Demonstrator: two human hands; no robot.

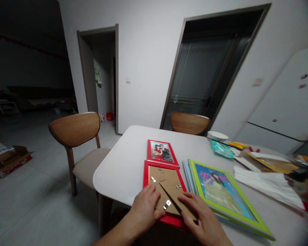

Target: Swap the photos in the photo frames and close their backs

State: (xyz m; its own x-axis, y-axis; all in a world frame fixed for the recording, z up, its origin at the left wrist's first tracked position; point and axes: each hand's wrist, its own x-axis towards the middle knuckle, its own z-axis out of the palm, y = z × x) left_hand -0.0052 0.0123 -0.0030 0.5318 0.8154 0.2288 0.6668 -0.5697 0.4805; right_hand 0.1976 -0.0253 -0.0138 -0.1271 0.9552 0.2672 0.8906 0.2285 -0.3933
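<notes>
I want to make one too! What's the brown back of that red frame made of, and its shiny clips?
Brown back: probably fibreboard or stiff card, matte and plain tan.
Clips: likely metal, they glint silver.
Red frame: smooth and glossy, plastic or painted wood; cannot tell which.

Face-down frame (166, 177) at the near edge of the table (123, 160), left hand (143, 209) and right hand (204, 220) on its back, small frame (162, 152) just beyond it, large frame (220, 193) beside it on the right, side chair (75, 130) left of the table, far chair (189, 123) behind it.
</notes>
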